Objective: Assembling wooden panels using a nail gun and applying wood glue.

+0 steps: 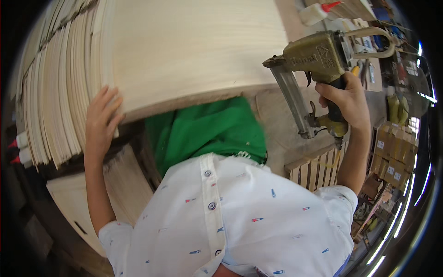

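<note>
My right hand [344,99] is wrapped round the black grip of a pneumatic nail gun [316,55], gold-green with a long slanting magazine. The tool is raised at the right, beside the worktable. My left hand [102,111] has its fingers spread and holds nothing. Its fingertips rest by the edge of a stack of thin wooden boards [60,97] standing on edge at the left. A wide pale wooden panel [198,46] lies flat on the table in front of me, next to that stack.
A white glue bottle with a red tip [314,15] lies at the far right of the table. More pale boards [115,180] lean below on the left. At the right are a slatted wooden pallet [316,171] and cardboard boxes [392,150]. Green cloth [207,129] hangs before me.
</note>
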{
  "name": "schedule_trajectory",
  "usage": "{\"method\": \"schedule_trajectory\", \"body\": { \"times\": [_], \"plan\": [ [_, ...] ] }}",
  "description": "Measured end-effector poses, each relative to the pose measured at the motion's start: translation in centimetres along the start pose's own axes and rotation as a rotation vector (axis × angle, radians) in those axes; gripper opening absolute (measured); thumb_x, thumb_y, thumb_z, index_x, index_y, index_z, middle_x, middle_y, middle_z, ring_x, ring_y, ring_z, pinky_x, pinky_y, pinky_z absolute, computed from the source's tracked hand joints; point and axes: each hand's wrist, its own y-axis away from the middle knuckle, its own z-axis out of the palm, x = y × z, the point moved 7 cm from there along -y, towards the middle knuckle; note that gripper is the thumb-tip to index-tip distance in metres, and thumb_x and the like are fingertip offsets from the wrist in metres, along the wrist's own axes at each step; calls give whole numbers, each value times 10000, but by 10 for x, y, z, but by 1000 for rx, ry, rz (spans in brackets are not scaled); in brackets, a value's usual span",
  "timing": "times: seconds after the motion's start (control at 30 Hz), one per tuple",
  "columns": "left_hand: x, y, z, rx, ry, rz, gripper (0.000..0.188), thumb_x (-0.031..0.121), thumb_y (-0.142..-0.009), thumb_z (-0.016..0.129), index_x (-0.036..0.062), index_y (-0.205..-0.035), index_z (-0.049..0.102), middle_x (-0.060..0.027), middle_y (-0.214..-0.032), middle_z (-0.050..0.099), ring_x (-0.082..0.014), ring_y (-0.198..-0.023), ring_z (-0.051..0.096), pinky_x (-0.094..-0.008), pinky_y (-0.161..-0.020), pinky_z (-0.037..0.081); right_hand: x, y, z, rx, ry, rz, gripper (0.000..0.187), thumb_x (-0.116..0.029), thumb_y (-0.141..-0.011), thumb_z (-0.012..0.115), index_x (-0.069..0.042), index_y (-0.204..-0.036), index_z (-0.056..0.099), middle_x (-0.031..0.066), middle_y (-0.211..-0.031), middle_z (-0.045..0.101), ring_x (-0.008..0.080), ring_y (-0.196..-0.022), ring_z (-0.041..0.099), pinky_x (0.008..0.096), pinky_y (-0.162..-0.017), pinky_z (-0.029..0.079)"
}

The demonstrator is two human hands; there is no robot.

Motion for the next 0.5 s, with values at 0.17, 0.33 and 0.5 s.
{"method": "schedule_trajectory", "body": {
  "times": [0.17,0.33,0.5],
  "plan": [
    [2,7,-10,50,-63,-34,358,4,-753,717,-1,-1107,664,-126,-1293,598,-328,-1308,472,-437,-1079,374,54,-49,-55,139,-203,44,223,-140,-804,708,36,-884,598,67,-690,606,137,-535,594,276,-501,486],
    [9,-2,-21,-19,61,-2,180,13,-795,672,-6,-973,684,-140,-1210,635,-339,-1210,545,-438,-999,436,118,-95,-85,226,-318,55,245,-229,-827,704,-17,-825,582,56,-663,567,141,-489,568,271,-441,474],
    [-23,-25,-37,-24,101,-168,207,91,-868,627,-30,-1034,657,-173,-1159,648,-339,-1103,597,-389,-953,468,175,-132,-95,163,-499,71,207,-212,-853,685,-40,-884,574,52,-709,574,135,-499,552,258,-427,472]
  ]
}}
